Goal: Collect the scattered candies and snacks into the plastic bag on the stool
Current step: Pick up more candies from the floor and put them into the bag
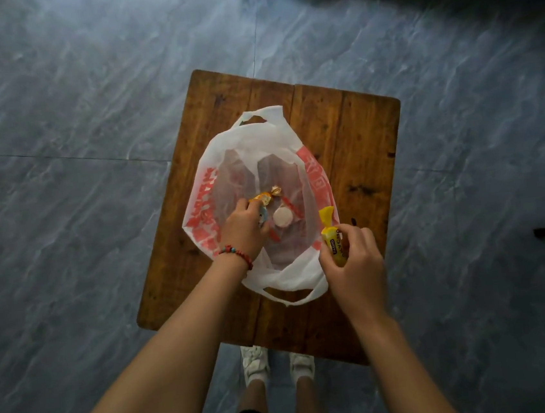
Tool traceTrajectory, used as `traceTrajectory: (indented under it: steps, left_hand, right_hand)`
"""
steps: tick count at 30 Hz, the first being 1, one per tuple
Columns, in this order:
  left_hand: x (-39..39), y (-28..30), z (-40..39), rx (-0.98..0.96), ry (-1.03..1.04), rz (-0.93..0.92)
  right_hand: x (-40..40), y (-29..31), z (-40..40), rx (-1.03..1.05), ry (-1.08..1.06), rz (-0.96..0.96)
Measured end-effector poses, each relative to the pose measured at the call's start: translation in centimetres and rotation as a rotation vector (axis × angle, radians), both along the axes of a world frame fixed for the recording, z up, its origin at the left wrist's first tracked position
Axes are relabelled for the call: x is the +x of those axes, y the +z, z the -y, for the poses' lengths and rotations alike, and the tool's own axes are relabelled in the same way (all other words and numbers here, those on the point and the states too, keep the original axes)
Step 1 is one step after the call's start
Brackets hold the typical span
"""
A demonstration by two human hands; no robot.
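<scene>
My left hand [242, 224] is inside the bag [257, 204] mouth, fingers curled round an orange-gold wrapped candy [265, 196] and something bluish I can't make out. My right hand [353, 255] pinches a yellow snack pack [331, 238] at the bag's right rim. The bag sits open on the stool [351, 137], a round sweet [281, 217] already inside. These wrappers look light, crinkly and slick; I'd judge gripping the body safer than the twisted ends. The thin bag will likely sag.

bag mouth [254, 174] open, stool [358, 136] right side bare
</scene>
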State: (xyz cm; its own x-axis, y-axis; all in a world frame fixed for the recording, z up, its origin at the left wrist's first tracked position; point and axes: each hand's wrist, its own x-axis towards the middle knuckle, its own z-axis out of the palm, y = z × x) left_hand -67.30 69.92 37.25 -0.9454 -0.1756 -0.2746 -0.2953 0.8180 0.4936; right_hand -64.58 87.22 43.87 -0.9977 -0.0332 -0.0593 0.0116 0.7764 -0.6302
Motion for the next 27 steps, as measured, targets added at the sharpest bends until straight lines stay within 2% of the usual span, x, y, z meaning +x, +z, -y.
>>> traceTrajectory:
  steps: [9, 11, 16, 22, 27]
  left_hand:
    - [-2.2, -2.9, 0.4, -0.080, -0.035, 0.171]
    - [-2.0, -2.1, 0.4, -0.083, -0.009, 0.104]
    - [-0.1, 1.3, 0.9, -0.080, -0.040, -0.225]
    - [4.2, 4.6, 3.8, -0.166, -0.044, -0.165]
    - [6.8, 5.2, 6.7, -0.189, 0.028, -0.142]
  right_hand:
    - [0.1, -2.1, 0.3, 0.001, 0.001, 0.005]
    - [0.1, -2.2, 0.6, 0.007, 0.014, 0.003]
    - [-0.5, -1.8, 2.2, 0.006, 0.047, 0.025]
    - [-2.5, -2.7, 6.0, 0.015, 0.092, 0.111]
    - [-5.1, -5.6, 8.9, 0.099, 0.116, 0.184]
